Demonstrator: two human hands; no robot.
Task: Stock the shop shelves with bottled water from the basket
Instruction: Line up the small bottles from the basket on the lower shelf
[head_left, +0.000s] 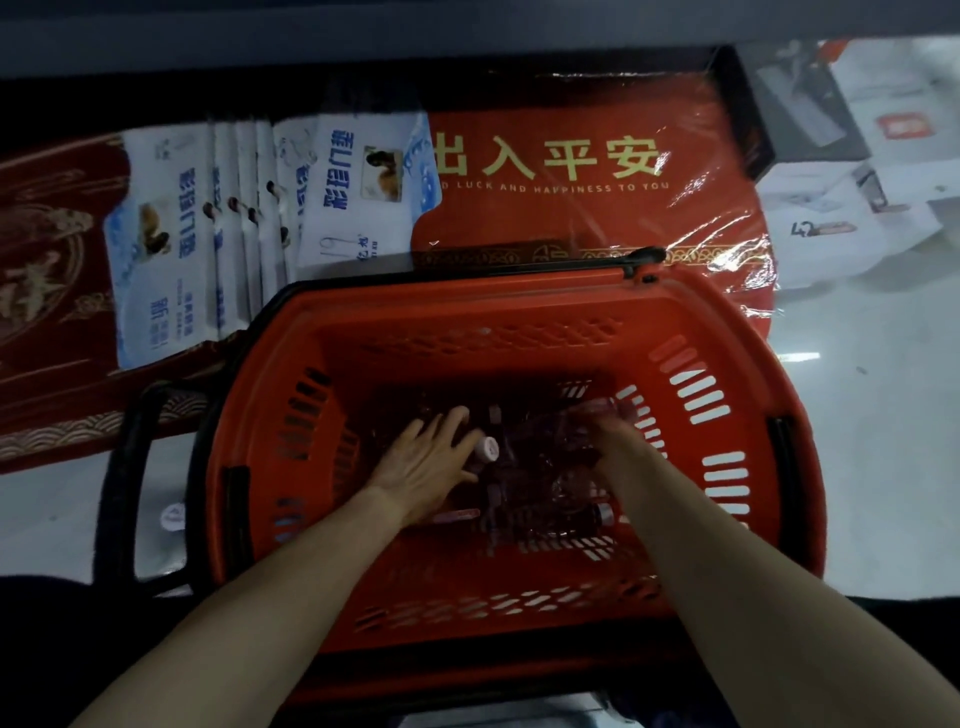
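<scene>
A red plastic basket (519, 322) stands on the floor below me, with several clear water bottles (540, 478) lying in its bottom. One bottle shows a pale cap (488, 449). My left hand (426, 467) reaches down into the basket with fingers spread, resting on the bottles beside that cap. My right hand (618, 441) is deep among the bottles on the right side; it is blurred and its fingers are partly hidden, so its hold is unclear.
Wrapped red doormats (597, 197) with gold lettering and white-blue packaged mats (166, 234) lie stacked behind the basket. The basket's black handle (130, 483) folds out to the left. White boxes (841, 208) sit at the upper right on the pale floor (872, 415).
</scene>
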